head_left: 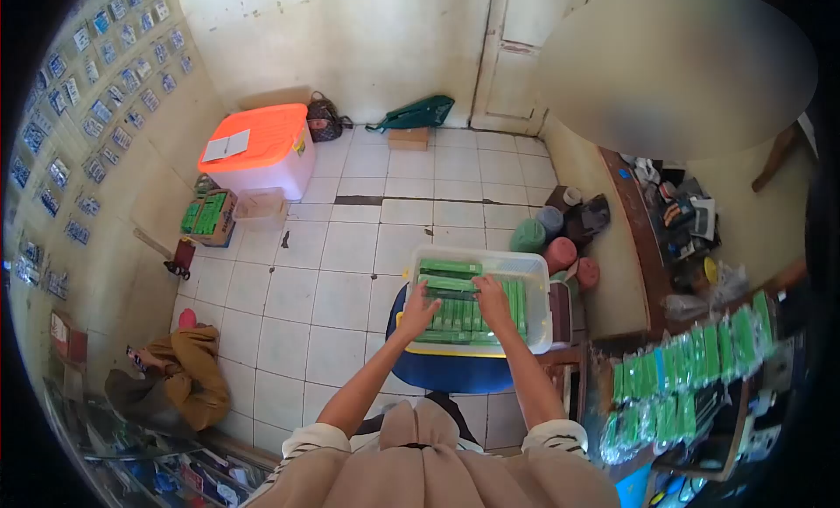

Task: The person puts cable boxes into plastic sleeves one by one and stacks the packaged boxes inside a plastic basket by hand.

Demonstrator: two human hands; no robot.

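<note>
A green packet [451,284] lies across the upper part of the clear bin [541,307], above rows of other green packets [459,315]. My left hand [418,311] and right hand [492,300] are at its two ends, fingers partly bent; I cannot tell whether they grip it. The bin rests on a blue seat [446,374] in front of me. Coloured rolls [528,236] stand beyond its right side, near a cluttered wooden bench [643,237]. Nearer on my right are plastic-wrapped green packs [678,364]; an orange-lidded box [271,136] stands far left.
</note>
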